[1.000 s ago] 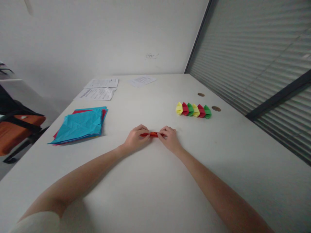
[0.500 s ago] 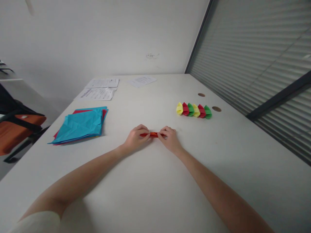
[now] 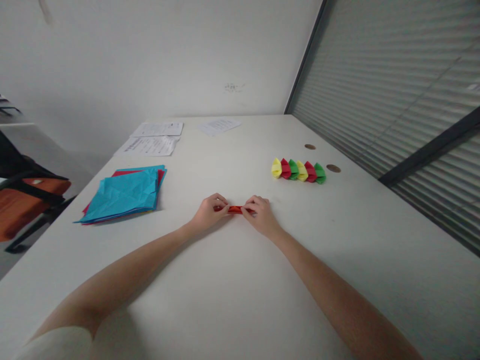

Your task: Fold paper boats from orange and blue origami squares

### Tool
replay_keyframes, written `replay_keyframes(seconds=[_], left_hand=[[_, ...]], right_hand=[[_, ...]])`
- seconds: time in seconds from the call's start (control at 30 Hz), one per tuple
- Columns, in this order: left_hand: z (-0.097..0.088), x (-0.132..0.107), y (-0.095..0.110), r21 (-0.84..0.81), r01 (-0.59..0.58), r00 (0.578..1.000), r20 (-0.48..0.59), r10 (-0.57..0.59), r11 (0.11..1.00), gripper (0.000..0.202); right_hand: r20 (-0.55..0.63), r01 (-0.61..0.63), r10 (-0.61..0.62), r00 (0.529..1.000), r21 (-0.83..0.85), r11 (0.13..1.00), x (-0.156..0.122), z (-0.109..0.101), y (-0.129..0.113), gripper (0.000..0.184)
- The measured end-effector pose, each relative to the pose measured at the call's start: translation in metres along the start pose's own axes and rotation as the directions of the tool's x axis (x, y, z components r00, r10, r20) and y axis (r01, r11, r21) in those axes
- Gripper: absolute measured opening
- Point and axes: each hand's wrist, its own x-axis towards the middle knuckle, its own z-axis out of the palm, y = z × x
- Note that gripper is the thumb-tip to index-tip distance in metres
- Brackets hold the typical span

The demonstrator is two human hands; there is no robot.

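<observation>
Print on the white sheets and a scrawl on the wall are illegible. Left hand and right hand each keep a closed, pinching grip on a red folded strip at the counter, fingers hiding its ends.

I hold the bare left hand and the bare right hand close together, both pinched.
From the head camera I see each thumb pressed toward curled fingers, the fingertips turned inward. The bare left arm reaches in from the lower left, elbow bent beside a pale cloth sleeve; the bare right arm slants in from the lower right. Both wrists look nearly straight.
</observation>
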Motion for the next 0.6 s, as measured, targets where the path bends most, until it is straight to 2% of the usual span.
replay_keyframes(seconds=[0.1,0.27,0.33,0.43,0.6], left_hand=[[-0.003,0.002,0.001,0.028,0.004,1.000,0.015,-0.004,1.000,0.017],[-0.007,0.005,0.001,0.096,0.041,0.991,0.124,-0.053,0.995,0.017],[-0.008,0.004,0.002,0.130,-0.001,0.988,0.155,-0.019,0.992,0.018],[-0.009,0.002,0.005,0.208,-0.127,0.981,0.174,0.091,0.970,0.018],[-0.011,0.001,0.011,0.286,-0.178,0.969,0.218,0.117,0.942,0.025]], right_hand=[[0.034,0.045,-0.046,0.998,0.012,0.999,0.002,-0.003,0.002,0.014],[0.142,0.153,-0.157,0.977,0.038,0.987,0.006,-0.014,0.003,0.013],[0.170,0.188,-0.188,0.967,0.015,0.982,0.008,-0.017,0.001,0.012],[0.165,0.221,-0.211,0.963,-0.046,0.974,0.009,-0.020,-0.003,0.011],[0.181,0.144,-0.136,0.974,-0.035,0.989,0.009,-0.018,-0.002,0.018]])
